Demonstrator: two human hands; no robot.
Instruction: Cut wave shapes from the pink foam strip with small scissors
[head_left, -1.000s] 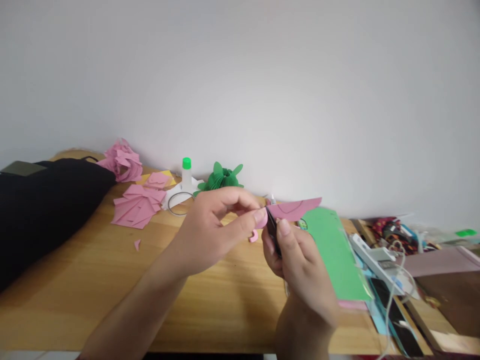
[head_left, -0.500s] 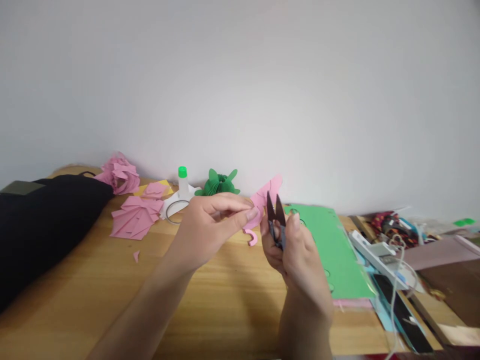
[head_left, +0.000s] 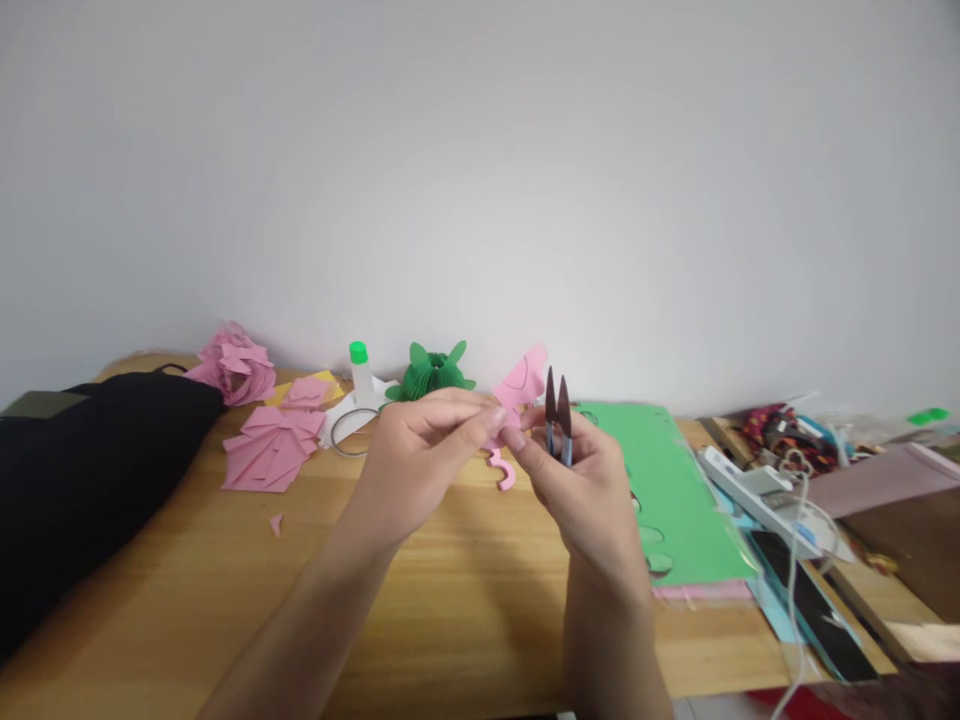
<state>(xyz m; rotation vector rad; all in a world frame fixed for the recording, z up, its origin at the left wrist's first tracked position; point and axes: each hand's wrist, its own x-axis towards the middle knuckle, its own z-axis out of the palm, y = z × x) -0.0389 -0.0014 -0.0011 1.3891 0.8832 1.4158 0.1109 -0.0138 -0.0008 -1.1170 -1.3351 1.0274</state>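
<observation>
Between the thumb and fingers of my left hand (head_left: 424, 455) is a piece of pink paper (head_left: 523, 378) with curved lines drawn on it. A curled cut strip (head_left: 507, 472) hangs below the fingers. My right hand (head_left: 585, 475) keeps dark scissors (head_left: 558, 415) in its palm, blades pointing up and slightly apart. The right thumb and index finger meet the pink paper's right edge beside the left fingertips. The scissors' handles are mostly hidden by the hand.
Behind my hands stand a green paper figure (head_left: 435, 372) and a glue stick (head_left: 361, 372). Pink paper scraps (head_left: 271, 448) lie left, beside a black bag (head_left: 105, 460). Right are green sheets (head_left: 694, 490), a phone (head_left: 810, 605) and a power strip (head_left: 757, 500).
My right hand has turned, bringing its thumb and finger onto the pink paper, and the scissors have shifted slightly right, their blades closer together. The left hand stays on the paper.
</observation>
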